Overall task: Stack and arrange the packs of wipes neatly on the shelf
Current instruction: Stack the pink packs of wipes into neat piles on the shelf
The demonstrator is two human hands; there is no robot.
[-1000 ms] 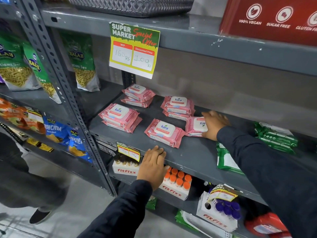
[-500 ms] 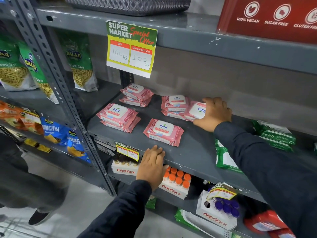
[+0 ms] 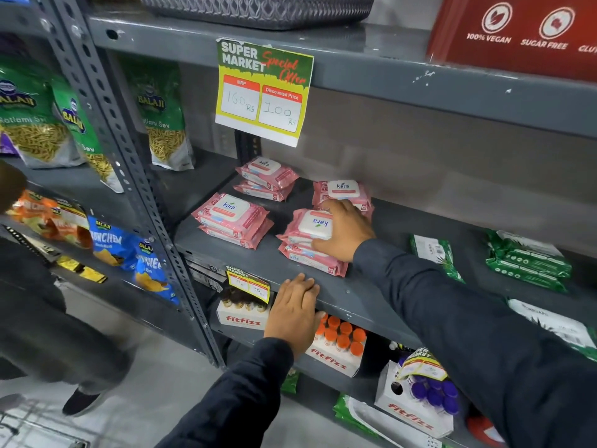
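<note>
Pink Kara wipe packs lie in small stacks on the grey shelf (image 3: 381,299). One stack sits at the back left (image 3: 266,177), one at the front left (image 3: 232,219), one at the back middle (image 3: 342,194). My right hand (image 3: 344,232) grips a pink pack (image 3: 310,226) that lies on top of the front middle pack (image 3: 311,258). My left hand (image 3: 295,310) rests flat on the shelf's front edge, holding nothing. Green wipe packs lie to the right, one flat (image 3: 434,253) and a stack (image 3: 526,260).
A price sign (image 3: 263,92) hangs from the shelf above. Fitfizz boxes (image 3: 336,347) stand on the shelf below. Snack bags (image 3: 32,124) fill the rack to the left. Another person's leg and shoe (image 3: 80,399) are at the lower left.
My right hand carried the pink pack from the right of the shelf, past the back middle stack, and down onto the single front pack. The left hand stayed on the shelf edge.
</note>
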